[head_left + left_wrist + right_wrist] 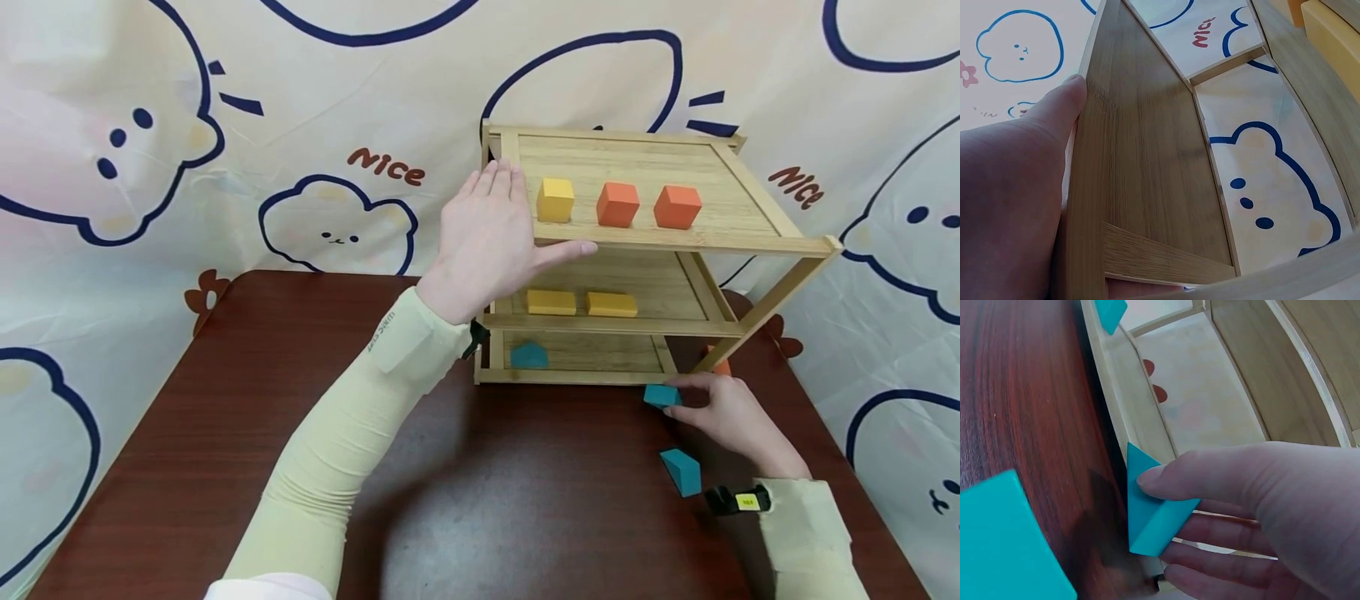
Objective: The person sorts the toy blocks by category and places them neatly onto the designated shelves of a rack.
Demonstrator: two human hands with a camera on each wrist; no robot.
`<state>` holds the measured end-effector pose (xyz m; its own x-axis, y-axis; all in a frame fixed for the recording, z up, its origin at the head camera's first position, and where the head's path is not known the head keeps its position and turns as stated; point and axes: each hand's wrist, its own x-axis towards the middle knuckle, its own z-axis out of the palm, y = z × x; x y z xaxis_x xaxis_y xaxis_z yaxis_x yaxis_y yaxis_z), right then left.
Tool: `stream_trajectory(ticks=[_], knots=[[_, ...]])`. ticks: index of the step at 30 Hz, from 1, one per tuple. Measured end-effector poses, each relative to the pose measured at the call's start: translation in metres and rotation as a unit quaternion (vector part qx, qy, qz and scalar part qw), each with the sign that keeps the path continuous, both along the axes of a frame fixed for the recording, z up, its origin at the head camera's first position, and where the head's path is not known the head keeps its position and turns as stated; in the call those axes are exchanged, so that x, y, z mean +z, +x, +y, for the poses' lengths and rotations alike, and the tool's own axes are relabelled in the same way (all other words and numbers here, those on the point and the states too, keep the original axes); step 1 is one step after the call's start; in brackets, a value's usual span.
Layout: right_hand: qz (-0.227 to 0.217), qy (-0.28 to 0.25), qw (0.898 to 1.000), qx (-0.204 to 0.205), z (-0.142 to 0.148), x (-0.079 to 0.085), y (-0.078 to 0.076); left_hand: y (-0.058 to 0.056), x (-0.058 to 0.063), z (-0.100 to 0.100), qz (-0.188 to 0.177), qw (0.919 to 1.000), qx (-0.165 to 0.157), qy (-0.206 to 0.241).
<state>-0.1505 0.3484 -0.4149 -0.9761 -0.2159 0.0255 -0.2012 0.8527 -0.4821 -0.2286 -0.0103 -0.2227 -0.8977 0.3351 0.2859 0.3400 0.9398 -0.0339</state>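
A three-tier wooden shelf (750, 243) stands at the back of the table. My left hand (487, 225) rests against its upper left corner, fingers straight and thumb stretched along the front edge. In the right wrist view, my right hand (1222, 506) pinches a teal triangular block (1160, 515) between thumb and fingers. The head view has this block low at the shelf's front right, beside the bottom tier. Another teal block (682, 472) lies on the table nearer to me. On the bottom tier sits a teal block (529, 356).
The top tier carries a yellow cube (555, 200) and two orange cubes (618, 205). Two yellow bars (551, 302) lie on the middle tier. Behind my right hand, an orange block (722, 365) partly shows near the shelf's right leg. A patterned cloth hangs behind the dark table (225, 433).
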Motion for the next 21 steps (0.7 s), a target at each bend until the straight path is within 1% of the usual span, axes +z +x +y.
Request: stream_trajectory(ticks=[6, 14, 18, 21], knots=[[0.011, -0.012, 1.0, 0.008, -0.002, 0.0, -0.004, 0.0, 0.002, -0.002, -0.014, 0.9999, 0.006, -0.003], [0.02, -0.023, 0.999, 0.008, -0.009, 0.003, -0.003, 0.0, 0.002, 0.0, -0.019, 0.9998, 0.005, -0.001], [0.023, -0.03, 0.999, 0.009, -0.013, 0.003, -0.005, 0.0, 0.002, 0.001, -0.026, 0.9996, 0.005, -0.001], [0.022, -0.035, 0.999, 0.009, -0.016, 0.003, -0.007, -0.001, 0.002, 0.001, -0.024, 0.9997, 0.004, 0.001]])
